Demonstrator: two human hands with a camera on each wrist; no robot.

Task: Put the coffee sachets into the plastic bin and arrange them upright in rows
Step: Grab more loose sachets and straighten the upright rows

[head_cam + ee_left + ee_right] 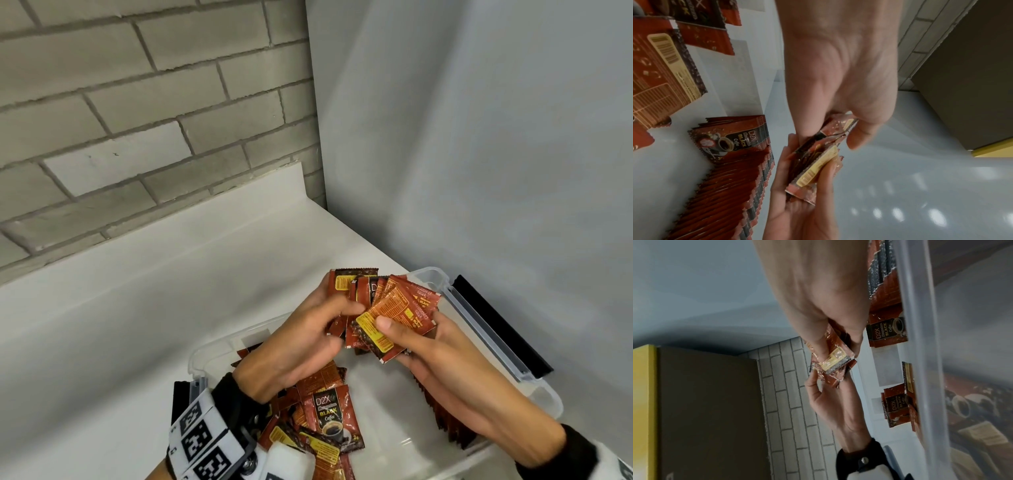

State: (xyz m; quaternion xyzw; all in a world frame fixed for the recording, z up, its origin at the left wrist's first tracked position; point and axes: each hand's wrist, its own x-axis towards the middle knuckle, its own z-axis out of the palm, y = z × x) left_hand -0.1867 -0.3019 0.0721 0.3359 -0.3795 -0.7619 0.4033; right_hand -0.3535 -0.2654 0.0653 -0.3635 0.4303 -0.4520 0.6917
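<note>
Both hands hold one fanned bunch of red-brown coffee sachets [394, 301] above the clear plastic bin [479, 315]. My left hand [342, 308] pinches the bunch's left side, thumb on top. At the right side my right hand [399, 330] grips it, thumb on a yellow label and fingers underneath. The left wrist view shows the same bunch [818, 162] between the two hands. A long row of upright sachets [731, 170] stands along the bin's right wall [920, 353], partly hidden under my right forearm in the head view. Several loose sachets [329, 418] lie flat in the bin's near left part.
The bin sits in a corner of a white counter [137, 308], with a grey brick wall [137, 102] behind and a plain grey wall [479, 137] at the right. Black latches [500, 325] sit on the bin's ends. Bare bin floor [383, 411] shows between the loose sachets and the row.
</note>
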